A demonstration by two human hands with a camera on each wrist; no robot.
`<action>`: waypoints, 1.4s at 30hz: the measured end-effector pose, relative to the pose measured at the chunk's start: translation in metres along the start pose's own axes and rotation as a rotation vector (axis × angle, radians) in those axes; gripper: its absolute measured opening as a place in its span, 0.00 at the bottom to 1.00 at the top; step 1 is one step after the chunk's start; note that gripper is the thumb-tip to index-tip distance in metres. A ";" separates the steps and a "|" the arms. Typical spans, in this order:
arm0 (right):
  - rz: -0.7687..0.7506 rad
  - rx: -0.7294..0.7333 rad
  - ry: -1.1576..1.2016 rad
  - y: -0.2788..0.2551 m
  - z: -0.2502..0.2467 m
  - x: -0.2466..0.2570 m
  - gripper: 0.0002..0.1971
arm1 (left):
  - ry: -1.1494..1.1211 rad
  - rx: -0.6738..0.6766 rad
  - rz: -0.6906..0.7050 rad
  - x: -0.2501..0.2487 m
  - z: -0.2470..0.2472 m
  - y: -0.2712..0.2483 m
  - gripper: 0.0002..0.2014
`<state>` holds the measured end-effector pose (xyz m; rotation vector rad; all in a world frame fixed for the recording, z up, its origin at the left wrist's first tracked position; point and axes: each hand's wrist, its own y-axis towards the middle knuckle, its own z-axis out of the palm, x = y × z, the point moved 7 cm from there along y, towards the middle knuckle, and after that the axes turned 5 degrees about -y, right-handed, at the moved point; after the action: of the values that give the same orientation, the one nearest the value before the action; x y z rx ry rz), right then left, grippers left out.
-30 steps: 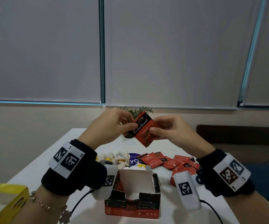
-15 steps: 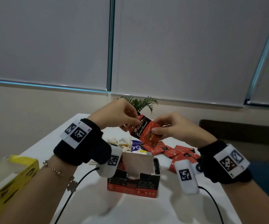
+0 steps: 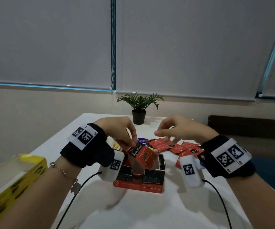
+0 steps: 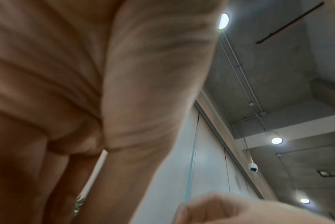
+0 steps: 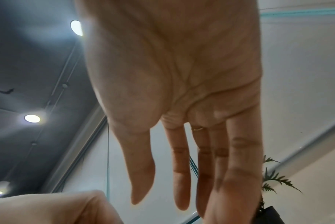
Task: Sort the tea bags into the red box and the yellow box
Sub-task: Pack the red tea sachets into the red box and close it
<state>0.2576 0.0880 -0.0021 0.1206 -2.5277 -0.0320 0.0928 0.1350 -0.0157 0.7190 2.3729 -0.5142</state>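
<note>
My left hand (image 3: 133, 142) pinches the top edge of a red tea bag (image 3: 144, 157) and holds it tilted in the mouth of the open red box (image 3: 139, 182) at the table's middle. My right hand (image 3: 164, 138) hovers open to the right, fingers pointing down at the pile of red tea bags (image 3: 179, 148). In the right wrist view its fingers (image 5: 179, 174) are straight and hold nothing. The left wrist view shows only my blurred left palm (image 4: 82, 84). The yellow box (image 3: 12, 184) stands at the near left edge. Pale tea bags (image 3: 115, 144) lie behind my left wrist.
A small potted plant (image 3: 139, 107) stands at the far end of the white table (image 3: 150, 212). A blue round label (image 3: 141, 140) lies between the two piles. Cables run from both wrist cameras across the near table. A dark bench (image 3: 249, 129) is on the right.
Both hands held the red tea bag up high. The right hand has let go and moved right toward the pile, while the left hand lowered the bag into the red box's mouth.
</note>
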 end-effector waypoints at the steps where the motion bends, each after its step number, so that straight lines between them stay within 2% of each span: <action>1: -0.019 -0.008 -0.021 -0.002 -0.001 0.004 0.12 | 0.008 -0.015 -0.020 0.003 0.000 -0.001 0.04; 6: -0.182 0.078 -0.169 -0.015 0.010 0.031 0.04 | 0.069 -0.060 -0.092 0.013 0.005 -0.005 0.02; 9: -0.265 0.199 -0.330 -0.021 0.031 0.043 0.05 | 0.121 -0.058 -0.114 0.014 0.012 -0.005 0.03; 13: -0.221 0.366 -0.503 -0.018 0.062 0.036 0.09 | 0.228 -0.117 -0.123 0.010 0.012 -0.004 0.03; 22: -0.133 0.472 -0.709 -0.010 0.089 0.022 0.17 | 0.550 -0.156 -0.107 -0.006 0.020 -0.002 0.08; 25: -0.155 0.558 -0.686 -0.014 0.098 0.022 0.24 | 0.666 -0.147 -0.106 -0.011 0.027 -0.003 0.07; 28: -0.175 0.558 -0.671 -0.014 0.101 0.023 0.27 | 0.716 -0.159 -0.128 -0.011 0.030 -0.004 0.13; 32: -0.158 0.545 -0.668 -0.006 0.107 0.015 0.20 | 0.671 -0.108 -0.142 -0.008 0.033 -0.005 0.19; 34: -0.174 0.524 -0.654 -0.004 0.107 0.015 0.19 | 0.647 -0.106 -0.115 -0.008 0.033 -0.005 0.18; 37: -0.204 0.492 -0.619 -0.002 0.108 0.016 0.17 | 0.671 -0.184 -0.057 -0.010 0.029 -0.004 0.14; 42: -0.217 0.460 -0.495 0.000 0.103 0.018 0.15 | 0.708 -0.200 -0.029 -0.008 0.023 -0.003 0.16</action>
<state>0.1836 0.0861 -0.0757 0.6400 -2.9538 0.4914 0.1067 0.1183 -0.0268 0.8753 3.0293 -0.0123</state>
